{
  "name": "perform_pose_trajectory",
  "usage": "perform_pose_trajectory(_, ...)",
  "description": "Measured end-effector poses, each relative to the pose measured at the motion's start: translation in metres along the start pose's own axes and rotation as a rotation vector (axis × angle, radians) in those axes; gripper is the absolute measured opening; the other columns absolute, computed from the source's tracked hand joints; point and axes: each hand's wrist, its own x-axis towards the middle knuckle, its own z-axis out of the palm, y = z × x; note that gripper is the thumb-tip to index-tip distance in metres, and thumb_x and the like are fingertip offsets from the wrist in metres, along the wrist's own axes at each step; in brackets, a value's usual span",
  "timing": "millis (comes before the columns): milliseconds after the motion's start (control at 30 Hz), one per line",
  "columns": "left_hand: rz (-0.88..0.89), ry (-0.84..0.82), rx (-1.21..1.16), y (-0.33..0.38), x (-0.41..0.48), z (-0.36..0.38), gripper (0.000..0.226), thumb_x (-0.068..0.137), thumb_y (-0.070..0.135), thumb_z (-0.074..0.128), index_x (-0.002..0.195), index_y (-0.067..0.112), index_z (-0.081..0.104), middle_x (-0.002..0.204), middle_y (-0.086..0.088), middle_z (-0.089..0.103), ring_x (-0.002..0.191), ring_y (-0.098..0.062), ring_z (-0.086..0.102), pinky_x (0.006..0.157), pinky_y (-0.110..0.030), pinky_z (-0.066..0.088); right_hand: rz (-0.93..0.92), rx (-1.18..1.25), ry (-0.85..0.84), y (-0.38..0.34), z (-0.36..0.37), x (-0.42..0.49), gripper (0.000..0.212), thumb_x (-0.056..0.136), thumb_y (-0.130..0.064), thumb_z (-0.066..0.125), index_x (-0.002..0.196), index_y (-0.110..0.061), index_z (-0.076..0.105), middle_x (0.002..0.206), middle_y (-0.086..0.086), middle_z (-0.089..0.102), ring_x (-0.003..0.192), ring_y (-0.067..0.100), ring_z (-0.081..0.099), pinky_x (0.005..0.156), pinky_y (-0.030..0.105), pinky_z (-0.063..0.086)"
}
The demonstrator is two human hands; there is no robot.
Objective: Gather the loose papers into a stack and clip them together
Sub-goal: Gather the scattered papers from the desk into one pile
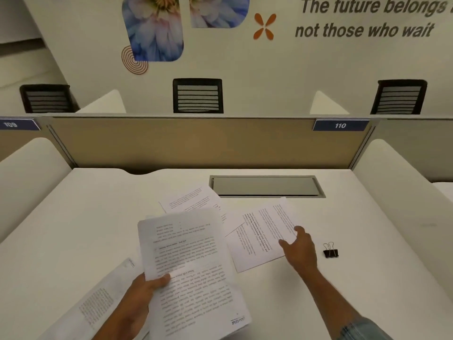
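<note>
The held sheaf (191, 266) hangs lifted over mid-desk, its long axis running about 11 to 5 o'clock, heading end away. The left hand (139, 298) pinches its near-left edge, thumb on top. Gathering looks partly done: a far sheet (193, 200) lies at 12 o'clock, a right sheet (257, 231) at 2, a near sheet (98, 305) at 7. The right hand (300, 249), fingers spread, touches the right sheet. The binder clip (331, 251) waits untouched at 3 o'clock.

The papers (193, 261) were white with lines of black print. The binder clip (330, 253) was black with silver handles, and the desk (85, 229) was white.
</note>
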Motion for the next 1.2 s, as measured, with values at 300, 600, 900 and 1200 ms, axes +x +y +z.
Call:
perform_pose_trajectory(300,0.15,0.111,-0.002,0.02,0.016,0.038,0.038,0.097,0.007,0.067,0.131,0.021,0.066,0.115,-0.009,0.082,0.105,-0.037,0.077,0.078,-0.047,0.064,0.031,-0.455,-0.149,0.026,-0.011,0.083,0.092,0.076,-0.049,0.083,0.143,-0.009,0.035,0.14,0.021,0.047,0.133,0.038,0.046,0.106,0.05,0.046)
perform_pose_trajectory(600,0.244,0.16,-0.077,0.039,0.034,0.056,0.046,0.098,-0.001,0.062,0.142,0.014,0.059,0.129,-0.018,0.071,0.118,-0.044,0.066,0.099,-0.056,0.054,0.12,-0.466,-0.188,0.036,-0.013,0.097,0.096,0.065,-0.054,0.089,0.137,-0.008,0.044,0.138,0.017,0.056,0.131,0.038,0.052,0.108,0.05,0.046)
perform_pose_trajectory(900,0.261,0.158,-0.136,0.043,0.033,0.048,0.05,0.098,0.0,0.063,0.145,0.016,0.057,0.127,-0.014,0.073,0.108,-0.037,0.07,0.083,-0.046,0.059,0.117,0.399,0.152,0.047,-0.005,0.075,0.016,0.087,-0.005,0.072,0.101,-0.001,0.064,0.105,0.024,0.072,0.089,0.036,0.068,0.062,0.033,0.055)
perform_pose_trajectory(1200,0.287,-0.007,-0.089,0.066,0.026,0.048,0.044,0.095,0.016,0.068,0.138,0.023,0.064,0.124,-0.007,0.079,0.113,-0.034,0.074,0.08,-0.042,0.066,0.04,0.961,0.224,0.014,-0.087,0.055,0.032,0.096,-0.008,0.068,0.128,-0.008,0.068,0.097,-0.005,0.074,0.085,0.018,0.07,0.073,0.034,0.058)
